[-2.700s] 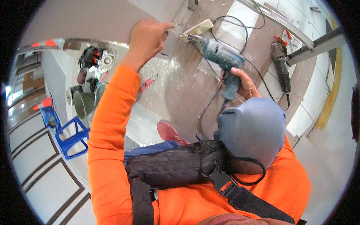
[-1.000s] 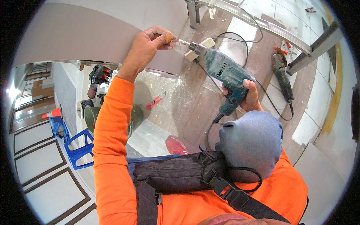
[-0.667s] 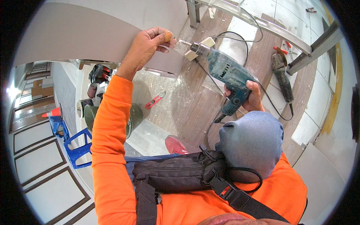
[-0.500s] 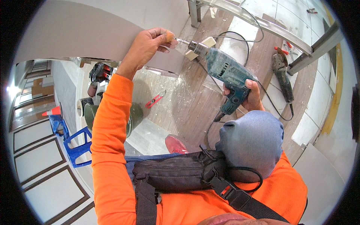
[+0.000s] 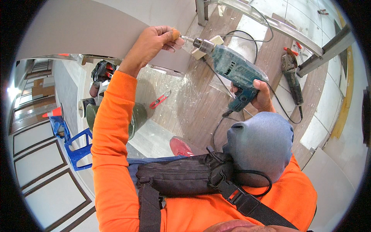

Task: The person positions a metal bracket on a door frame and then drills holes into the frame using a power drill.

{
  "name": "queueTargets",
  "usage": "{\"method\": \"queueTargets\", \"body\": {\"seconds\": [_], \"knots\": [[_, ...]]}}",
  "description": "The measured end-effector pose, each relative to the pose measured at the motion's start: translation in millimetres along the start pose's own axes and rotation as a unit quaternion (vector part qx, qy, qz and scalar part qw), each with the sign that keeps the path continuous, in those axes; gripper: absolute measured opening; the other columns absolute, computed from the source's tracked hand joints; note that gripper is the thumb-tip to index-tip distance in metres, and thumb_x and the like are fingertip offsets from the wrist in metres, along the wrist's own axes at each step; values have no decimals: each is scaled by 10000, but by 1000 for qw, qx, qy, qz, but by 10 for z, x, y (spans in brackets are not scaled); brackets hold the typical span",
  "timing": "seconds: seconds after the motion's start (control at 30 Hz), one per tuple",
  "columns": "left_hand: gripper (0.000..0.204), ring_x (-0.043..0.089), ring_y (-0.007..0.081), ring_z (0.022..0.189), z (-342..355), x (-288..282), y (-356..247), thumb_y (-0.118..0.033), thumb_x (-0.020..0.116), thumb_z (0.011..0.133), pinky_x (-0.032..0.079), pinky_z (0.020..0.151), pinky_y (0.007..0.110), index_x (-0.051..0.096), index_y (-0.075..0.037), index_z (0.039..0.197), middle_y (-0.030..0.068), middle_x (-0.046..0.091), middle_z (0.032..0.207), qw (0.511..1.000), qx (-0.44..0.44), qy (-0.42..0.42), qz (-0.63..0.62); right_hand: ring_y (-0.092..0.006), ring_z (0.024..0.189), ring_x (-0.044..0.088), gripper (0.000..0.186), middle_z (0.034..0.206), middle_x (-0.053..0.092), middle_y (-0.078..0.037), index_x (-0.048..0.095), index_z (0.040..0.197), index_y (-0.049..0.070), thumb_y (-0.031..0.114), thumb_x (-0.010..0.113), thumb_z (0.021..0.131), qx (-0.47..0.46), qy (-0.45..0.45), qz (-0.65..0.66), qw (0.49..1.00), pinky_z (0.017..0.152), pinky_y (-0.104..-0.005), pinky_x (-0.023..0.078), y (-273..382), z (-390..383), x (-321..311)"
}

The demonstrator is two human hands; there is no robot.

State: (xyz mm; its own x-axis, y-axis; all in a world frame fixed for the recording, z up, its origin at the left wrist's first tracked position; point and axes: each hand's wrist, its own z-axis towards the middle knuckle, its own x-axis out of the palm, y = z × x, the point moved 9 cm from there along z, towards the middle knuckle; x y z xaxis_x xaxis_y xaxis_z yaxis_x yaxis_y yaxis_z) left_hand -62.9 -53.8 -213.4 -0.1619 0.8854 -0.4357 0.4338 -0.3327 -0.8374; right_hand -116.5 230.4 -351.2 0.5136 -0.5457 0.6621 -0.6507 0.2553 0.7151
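Dust-flecked plank floor (image 5: 185, 116); pistol-shaped drill (image 5: 236, 66) gripped by right hand (image 5: 262, 96); slim bit (image 5: 188, 38) neared by curled left hand (image 5: 157, 41), grasp unclear.

teal drill (image 5: 237, 65), orange sleeve (image 5: 114, 143), red shoe (image 5: 179, 147)

My top (image 5: 201, 212) is bright orange with long sleeves (image 5: 113, 154). Wide black straps (image 5: 149, 208) with a buckle (image 5: 233, 195) run over it, beside a black pouch (image 5: 179, 176). My trousers (image 5: 133, 166) are blue, my shoe (image 5: 180, 147) red.

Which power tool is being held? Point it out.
The teal drill, its handle in the right hand; the angle grinder lies unheld on the floor.
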Motion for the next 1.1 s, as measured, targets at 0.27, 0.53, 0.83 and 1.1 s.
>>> {"method": "queueTargets", "body": {"seconds": [0.27,0.53,0.83,1.1], "knots": [[470,652,211,1137,97,-39,-40,-399,543,1046,474,1045,325,676,7,1244,129,709,1183,999,44,-10,23,-254,791,693,811,964,681,-191,545,1319,-42,536,688,770,22,16,57,998,752,-422,580,-130,-27,-34],[451,575,272,1299,-6,96,-48,-253,597,1016,400,1153,384,546,-91,1434,135,613,1389,962,29,16,271,-226,848,691,705,979,681,-174,553,1300,-23,464,697,811,113,-55,76,989,716,-340,583,-505,-490,-348],[601,362,255,1447,-235,516,-55,-283,719,875,157,1261,513,535,-64,1403,96,505,1471,617,286,-91,728,-228,811,703,644,942,700,-145,597,1227,-3,457,729,796,223,-109,89,965,754,-349,582,-1371,-521,-574],[493,506,251,1190,-106,477,191,-338,685,885,290,1154,445,590,-15,1246,96,603,1155,546,226,-57,805,-231,827,688,593,976,690,-140,595,1221,-5,442,708,847,225,-100,98,964,787,-373,581,-1763,-339,-591]]}}
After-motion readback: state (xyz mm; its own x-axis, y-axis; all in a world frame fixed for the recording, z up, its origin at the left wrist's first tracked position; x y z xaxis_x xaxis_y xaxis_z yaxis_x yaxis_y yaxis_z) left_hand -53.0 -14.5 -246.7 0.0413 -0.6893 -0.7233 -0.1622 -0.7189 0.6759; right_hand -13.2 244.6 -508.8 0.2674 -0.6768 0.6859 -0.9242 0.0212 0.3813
